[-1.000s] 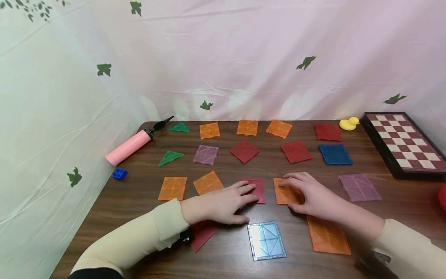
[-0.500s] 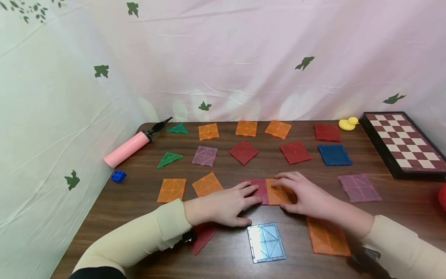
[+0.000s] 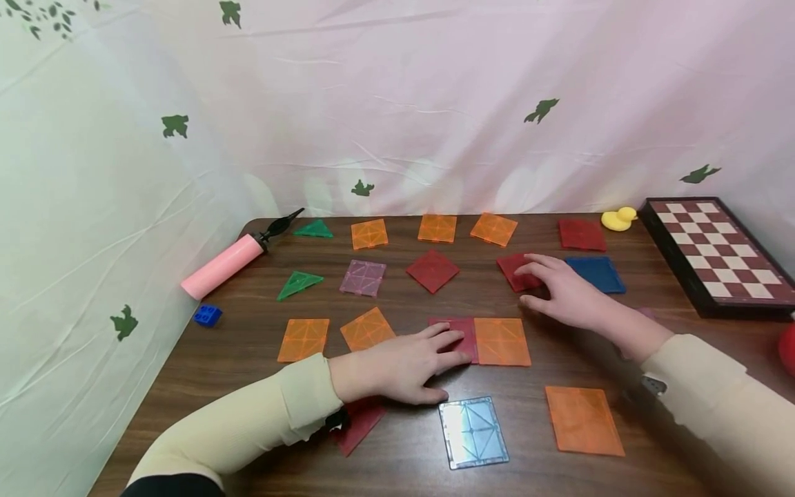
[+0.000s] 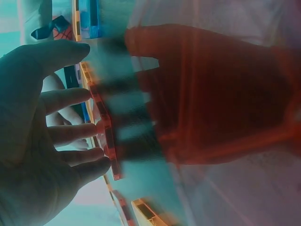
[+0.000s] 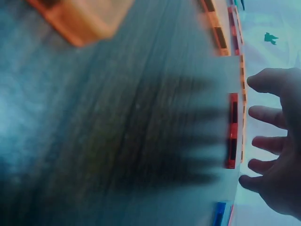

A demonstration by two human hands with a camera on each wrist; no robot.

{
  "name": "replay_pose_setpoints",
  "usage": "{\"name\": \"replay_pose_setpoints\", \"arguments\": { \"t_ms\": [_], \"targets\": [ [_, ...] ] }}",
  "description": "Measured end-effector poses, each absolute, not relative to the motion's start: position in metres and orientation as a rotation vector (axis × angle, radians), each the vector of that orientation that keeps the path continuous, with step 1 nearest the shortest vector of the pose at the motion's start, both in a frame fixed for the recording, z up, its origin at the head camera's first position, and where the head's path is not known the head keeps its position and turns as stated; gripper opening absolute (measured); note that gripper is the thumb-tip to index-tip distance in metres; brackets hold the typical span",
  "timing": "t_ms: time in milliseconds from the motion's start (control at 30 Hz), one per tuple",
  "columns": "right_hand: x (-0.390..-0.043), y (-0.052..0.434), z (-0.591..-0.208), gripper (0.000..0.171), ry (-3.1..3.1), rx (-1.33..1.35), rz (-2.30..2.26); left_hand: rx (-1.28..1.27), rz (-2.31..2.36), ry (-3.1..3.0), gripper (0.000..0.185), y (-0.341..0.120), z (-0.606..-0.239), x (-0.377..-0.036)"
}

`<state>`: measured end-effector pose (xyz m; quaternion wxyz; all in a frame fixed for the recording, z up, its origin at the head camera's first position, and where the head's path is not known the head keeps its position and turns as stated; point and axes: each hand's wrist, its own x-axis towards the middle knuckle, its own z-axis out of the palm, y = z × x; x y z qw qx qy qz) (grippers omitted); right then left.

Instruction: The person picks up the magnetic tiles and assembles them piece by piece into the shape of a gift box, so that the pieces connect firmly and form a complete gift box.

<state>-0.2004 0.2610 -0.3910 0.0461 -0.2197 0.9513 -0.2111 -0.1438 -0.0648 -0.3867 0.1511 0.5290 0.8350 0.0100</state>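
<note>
Two flat translucent square tiles joined edge to edge at table centre: dark red tile (image 3: 458,336) under flat, relaxed left hand (image 3: 397,366), orange tile (image 3: 502,341) at its 3 o'clock. Right hand (image 3: 562,290), fingers spread, touching a red tile (image 3: 517,271) at 12 o'clock; many loose tiles left.

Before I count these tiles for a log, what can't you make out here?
- Red tile: head view, mostly under the left sleeve.
- Purple tile: hidden behind the right forearm.
- Red object: cut by the right edge.
- Both wrist views: motion-blurred.
</note>
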Motion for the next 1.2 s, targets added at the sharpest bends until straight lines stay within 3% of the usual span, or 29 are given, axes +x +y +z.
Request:
{"name": "replay_pose_setpoints", "arguments": {
  "t_ms": [367,1200],
  "targets": [
    [-0.207,0.249,-0.405,0.055,2.905,-0.724,-0.580,1.513,0.055,2.389,0.066,-0.064,-0.385,-0.148],
    [-0.176,0.228,-0.397,0.048,2.795,-0.917,-0.589,1.485,0.058,2.394,0.064,-0.061,-0.381,-0.150]
  ]
}}
